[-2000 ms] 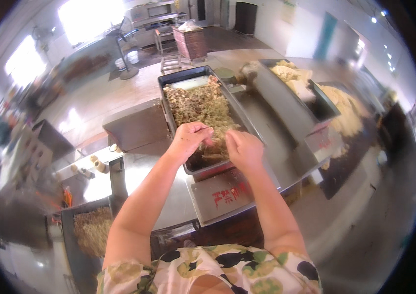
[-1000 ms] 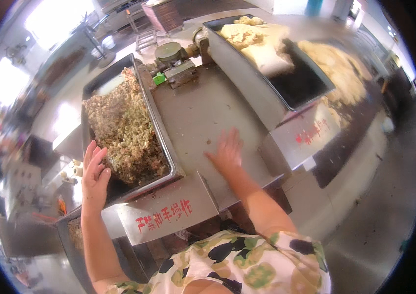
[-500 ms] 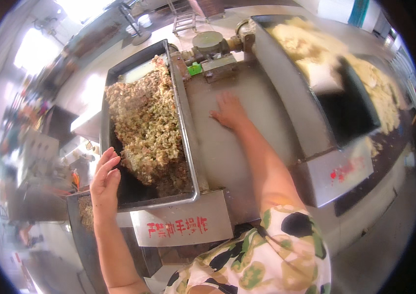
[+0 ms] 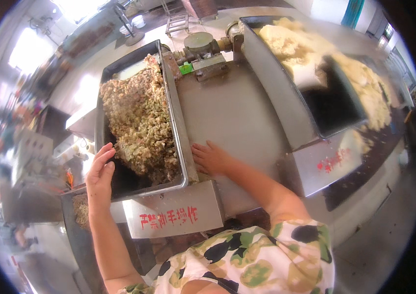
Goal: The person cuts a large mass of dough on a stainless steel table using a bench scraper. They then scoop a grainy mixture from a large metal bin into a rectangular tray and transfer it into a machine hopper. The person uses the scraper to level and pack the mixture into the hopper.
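My left hand (image 4: 101, 171) is at the left wall of a dark metal tray (image 4: 183, 166), near its front end, fingers loosely curled and apart, with nothing visibly held. Crumbly brown-green mixture (image 4: 137, 122) fills much of this tray, with a pale patch at the far end. My right hand (image 4: 209, 158), palm down with fingers stretched out, is on the stainless steel bed (image 4: 232, 108) just right of the tray and holds nothing visible.
A second tray (image 4: 335, 103) with pale yellow doughy material (image 4: 286, 46) stands right, beside a larger pale heap (image 4: 372, 95). Machine fittings (image 4: 200, 44) sit behind the bed, steel plates (image 4: 171, 210) with red markings in front. Cluttered equipment (image 4: 36, 152) lies left, a ladder-like frame (image 4: 176, 24) behind.
Two seconds ago both hands were pinched over the mixture; they parted and opened. My right hand reached far up the bed, then came back toward me and left, beside the tray.
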The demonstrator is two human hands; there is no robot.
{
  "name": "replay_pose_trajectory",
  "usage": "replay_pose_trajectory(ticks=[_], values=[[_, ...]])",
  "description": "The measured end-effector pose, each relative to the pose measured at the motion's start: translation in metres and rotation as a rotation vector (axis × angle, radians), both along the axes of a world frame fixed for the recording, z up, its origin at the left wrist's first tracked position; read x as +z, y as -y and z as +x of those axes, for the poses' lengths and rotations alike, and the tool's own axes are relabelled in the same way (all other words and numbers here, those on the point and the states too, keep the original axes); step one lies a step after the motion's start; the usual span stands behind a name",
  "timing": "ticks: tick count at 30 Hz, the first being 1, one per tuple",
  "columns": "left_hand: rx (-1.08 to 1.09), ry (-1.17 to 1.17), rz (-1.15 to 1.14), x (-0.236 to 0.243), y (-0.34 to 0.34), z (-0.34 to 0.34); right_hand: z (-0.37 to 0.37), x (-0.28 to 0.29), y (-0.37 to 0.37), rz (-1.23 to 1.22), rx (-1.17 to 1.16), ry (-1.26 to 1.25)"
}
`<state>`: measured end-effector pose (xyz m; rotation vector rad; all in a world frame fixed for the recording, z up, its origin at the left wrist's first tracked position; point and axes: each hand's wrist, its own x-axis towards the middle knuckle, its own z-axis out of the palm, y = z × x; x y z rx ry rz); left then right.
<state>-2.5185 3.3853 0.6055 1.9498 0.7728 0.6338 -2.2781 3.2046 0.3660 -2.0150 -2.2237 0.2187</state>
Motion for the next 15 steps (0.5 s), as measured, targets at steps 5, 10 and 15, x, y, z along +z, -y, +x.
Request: replay_pose_trajectory(ticks=[5, 10, 15], values=[[-0.013, -0.007, 0.004, 0.002, 0.005, -0.002, -0.007, 0.010, 0.020, -0.008, -0.283, 0.054], [-0.009, 0.004, 0.014, 0.001, 0.006, -0.016, 0.020, 0.003, 0.016, -0.008, -0.644, 0.012], [-0.093, 0.059, 0.022, -0.010, 0.001, -0.024, 0.015, 0.010, 0.031, 0.055, -0.701, 0.041]])
